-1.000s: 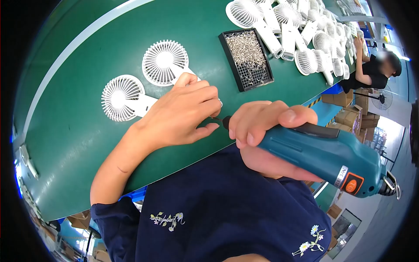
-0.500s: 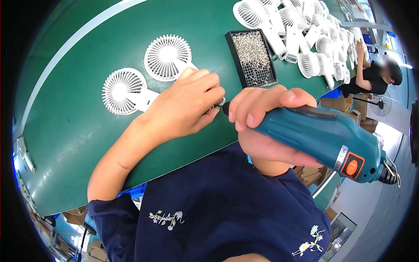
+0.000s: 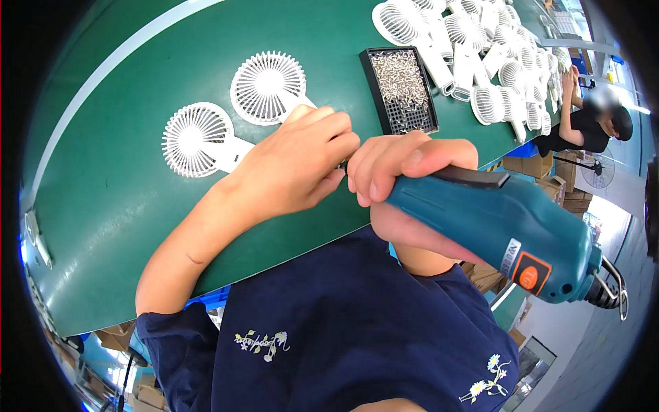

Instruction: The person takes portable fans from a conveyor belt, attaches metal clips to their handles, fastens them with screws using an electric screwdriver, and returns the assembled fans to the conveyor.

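Note:
My right hand (image 3: 412, 178) is wrapped round a teal electric screwdriver (image 3: 480, 216), its body slanting down to the right. The driver's dark tip points at the fingertips of my left hand (image 3: 298, 161), where the bit is mostly hidden. My left hand is closed over the handle end of a white handheld fan (image 3: 268, 84); its round grille lies on the green table, and the fingers hide most of the handle. A second white handheld fan (image 3: 198, 139) lies beside it, its handle passing under my left wrist.
A black tray (image 3: 373, 89) of small metal screws (image 3: 398, 77) stands beyond my right hand. Several white fans (image 3: 467, 31) are heaped at the far right of the green table (image 3: 123, 226). A co-worker (image 3: 583, 120) is at the table's far end, near cardboard boxes (image 3: 528, 163).
The screwdriver's rear end has swung slightly down and left, and my right hand has moved a little closer to my left. My left hand keeps its grip, nearly unmoved.

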`<state>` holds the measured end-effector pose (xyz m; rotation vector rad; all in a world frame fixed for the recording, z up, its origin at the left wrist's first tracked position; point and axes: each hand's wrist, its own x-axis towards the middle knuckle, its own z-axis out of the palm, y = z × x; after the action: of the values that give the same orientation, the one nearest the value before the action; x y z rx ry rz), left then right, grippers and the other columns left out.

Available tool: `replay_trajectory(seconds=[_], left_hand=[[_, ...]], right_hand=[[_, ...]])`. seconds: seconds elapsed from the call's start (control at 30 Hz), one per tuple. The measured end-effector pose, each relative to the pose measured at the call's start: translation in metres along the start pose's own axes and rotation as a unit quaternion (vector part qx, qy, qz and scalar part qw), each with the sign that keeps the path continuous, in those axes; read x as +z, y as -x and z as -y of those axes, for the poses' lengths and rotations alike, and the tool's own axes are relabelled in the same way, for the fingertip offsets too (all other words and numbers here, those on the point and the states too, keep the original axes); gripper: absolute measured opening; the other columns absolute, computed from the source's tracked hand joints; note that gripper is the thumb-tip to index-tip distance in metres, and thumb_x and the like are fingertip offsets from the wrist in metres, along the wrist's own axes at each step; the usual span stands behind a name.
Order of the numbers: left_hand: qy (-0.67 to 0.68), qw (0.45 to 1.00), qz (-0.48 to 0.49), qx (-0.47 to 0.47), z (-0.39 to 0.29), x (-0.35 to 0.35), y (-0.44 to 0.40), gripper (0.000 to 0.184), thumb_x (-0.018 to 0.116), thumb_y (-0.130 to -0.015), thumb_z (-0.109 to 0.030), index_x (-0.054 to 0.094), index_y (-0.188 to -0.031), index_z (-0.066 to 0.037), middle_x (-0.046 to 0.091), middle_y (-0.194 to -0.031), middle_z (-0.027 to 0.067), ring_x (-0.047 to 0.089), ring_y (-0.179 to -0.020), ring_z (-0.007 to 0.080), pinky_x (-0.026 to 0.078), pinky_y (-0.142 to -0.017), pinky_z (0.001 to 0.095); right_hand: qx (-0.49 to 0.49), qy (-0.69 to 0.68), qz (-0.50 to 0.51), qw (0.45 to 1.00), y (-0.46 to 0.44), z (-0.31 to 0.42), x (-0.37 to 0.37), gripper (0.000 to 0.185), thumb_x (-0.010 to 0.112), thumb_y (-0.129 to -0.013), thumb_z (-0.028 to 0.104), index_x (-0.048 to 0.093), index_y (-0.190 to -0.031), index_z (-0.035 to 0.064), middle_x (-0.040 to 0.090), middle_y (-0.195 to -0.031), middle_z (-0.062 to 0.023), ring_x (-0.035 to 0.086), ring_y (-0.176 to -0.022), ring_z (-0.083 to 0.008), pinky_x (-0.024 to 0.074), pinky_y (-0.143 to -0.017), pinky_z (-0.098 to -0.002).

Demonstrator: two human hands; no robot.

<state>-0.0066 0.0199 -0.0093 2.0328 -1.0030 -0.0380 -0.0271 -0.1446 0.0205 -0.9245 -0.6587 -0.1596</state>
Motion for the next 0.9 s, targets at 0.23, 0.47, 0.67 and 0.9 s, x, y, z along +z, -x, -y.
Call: replay_trajectory(seconds=[0.23,0.47,0.67,0.9], left_hand=[[-0.016,1.000,-0.008,0.002,0.001,0.004,-0.003,0.030,0.071,-0.067,-0.004,0.057,-0.094,-0.006,0.050,-0.090,0.0062,0.049,-0.085,0.0255,0.037,-0.080,0.0365],[0.195,0.959,-0.206,-0.026,-0.010,-0.005,-0.011,0.043,0.057,-0.071,-0.001,0.055,-0.114,-0.001,0.055,-0.106,0.0140,0.055,-0.099,0.0254,0.043,-0.089,0.0357],[0.281,0.924,-0.251,-0.059,-0.004,0.003,-0.006,0.039,0.058,-0.078,-0.006,0.054,-0.116,0.001,0.056,-0.109,0.0139,0.051,-0.108,0.0254,0.036,-0.099,0.0363],[0.211,0.932,-0.278,-0.094,-0.008,0.013,-0.012,0.028,0.063,-0.079,0.000,0.062,-0.106,-0.001,0.058,-0.099,0.0105,0.056,-0.096,0.0215,0.043,-0.088,0.0323]], right_hand=[[-0.071,0.053,-0.061,0.994,-0.025,0.031,-0.018,0.087,0.034,-0.080,0.083,0.050,-0.121,0.0083,0.049,-0.067,-0.0054,0.046,-0.046,-0.0164,0.0389,-0.041,-0.0322],[-0.082,0.036,-0.212,0.973,-0.042,0.008,-0.075,0.100,0.022,-0.069,0.094,0.051,-0.115,0.0104,0.050,-0.060,-0.0072,0.046,-0.041,-0.0174,0.0426,-0.039,-0.0316],[-0.049,0.103,-0.216,0.970,-0.037,-0.003,-0.074,0.092,0.020,-0.076,0.089,0.052,-0.111,0.0106,0.047,-0.060,-0.0048,0.042,-0.039,-0.0153,0.0391,-0.037,-0.0295],[-0.073,0.050,-0.144,0.986,-0.034,0.011,-0.072,0.093,0.026,-0.075,0.090,0.055,-0.117,0.0124,0.049,-0.062,-0.0037,0.043,-0.040,-0.0150,0.0378,-0.037,-0.0309]])
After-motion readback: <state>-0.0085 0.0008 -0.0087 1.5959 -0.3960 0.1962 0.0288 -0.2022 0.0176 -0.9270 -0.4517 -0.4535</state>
